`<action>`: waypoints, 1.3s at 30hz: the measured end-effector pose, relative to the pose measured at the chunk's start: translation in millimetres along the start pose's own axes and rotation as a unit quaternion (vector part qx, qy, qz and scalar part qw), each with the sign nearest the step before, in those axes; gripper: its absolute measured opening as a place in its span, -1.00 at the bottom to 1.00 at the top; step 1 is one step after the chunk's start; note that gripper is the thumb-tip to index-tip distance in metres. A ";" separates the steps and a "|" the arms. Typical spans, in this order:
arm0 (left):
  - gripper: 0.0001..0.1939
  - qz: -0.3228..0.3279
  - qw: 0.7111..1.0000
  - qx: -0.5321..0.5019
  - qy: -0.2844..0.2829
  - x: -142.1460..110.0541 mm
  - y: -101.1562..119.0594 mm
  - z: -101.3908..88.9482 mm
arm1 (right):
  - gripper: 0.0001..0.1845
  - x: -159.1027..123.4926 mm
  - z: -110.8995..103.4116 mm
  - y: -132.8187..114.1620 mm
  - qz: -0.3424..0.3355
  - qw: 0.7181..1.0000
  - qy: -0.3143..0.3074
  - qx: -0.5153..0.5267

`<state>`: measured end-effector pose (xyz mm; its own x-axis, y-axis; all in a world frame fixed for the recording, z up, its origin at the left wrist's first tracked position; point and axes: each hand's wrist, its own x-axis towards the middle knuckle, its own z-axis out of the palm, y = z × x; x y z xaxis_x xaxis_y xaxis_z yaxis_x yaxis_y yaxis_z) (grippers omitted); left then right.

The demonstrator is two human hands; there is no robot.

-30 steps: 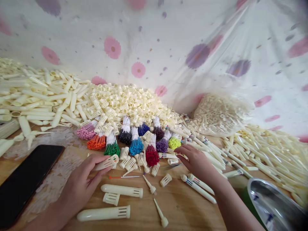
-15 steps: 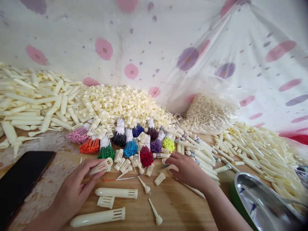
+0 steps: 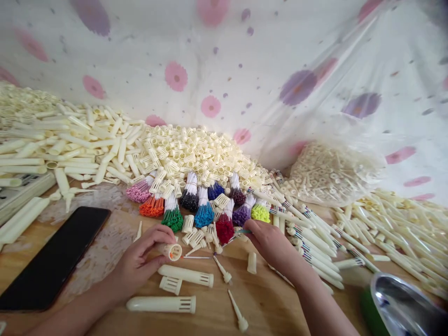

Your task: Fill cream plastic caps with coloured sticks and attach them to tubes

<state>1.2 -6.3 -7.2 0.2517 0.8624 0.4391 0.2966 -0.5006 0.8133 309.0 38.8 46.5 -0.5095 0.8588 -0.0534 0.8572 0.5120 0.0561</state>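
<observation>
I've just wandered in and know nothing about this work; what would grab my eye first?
Probably the bright row of colored pen refill bundles across the middle of the wooden table. Behind them rises a big heap of short, cream slotted pen parts, against a flowered sheet. Nearer you, the person's left hand holds a cream tube, open end toward the camera.

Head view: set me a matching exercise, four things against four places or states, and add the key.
1. Smartphone
2. Slotted pen barrel showing orange inside
3. Lime-yellow refill bundle
4. Pink refill bundle

A. Leftmost bundle
B. Black, lying flat
C. Rightmost bundle
D. Held in the left hand

Pairs: 1-B, 2-D, 3-C, 4-A
</observation>
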 end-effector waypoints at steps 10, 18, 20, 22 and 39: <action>-0.87 0.002 1.000 -0.020 0.016 6.4 2.5 2.1 | -0.80 -6.6 -40.7 14.2 0.046 0.998 0.013 0.036; -0.93 -0.040 0.998 0.002 0.045 5.5 -3.6 2.8 | -0.79 19.7 -49.8 -62.4 -0.156 0.927 0.132 0.315; -0.94 -0.051 0.998 0.004 0.044 5.0 -3.9 2.8 | -0.82 25.8 -40.3 -72.7 -0.162 0.925 0.140 0.314; -0.94 -0.055 0.998 0.001 0.038 4.6 -3.7 3.0 | -0.82 27.9 -32.9 -76.9 -0.159 0.929 0.138 0.304; -0.70 -0.075 0.995 -0.059 0.014 -2.3 -14.1 6.2 | -0.87 25.9 -34.9 -85.9 -0.167 0.947 0.140 0.235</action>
<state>2.2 -1.8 -22.1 0.1858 0.9297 0.3180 0.2184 -0.3546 0.9091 219.5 17.7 75.1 -0.7023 0.6542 0.2808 0.5492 0.7488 -0.3710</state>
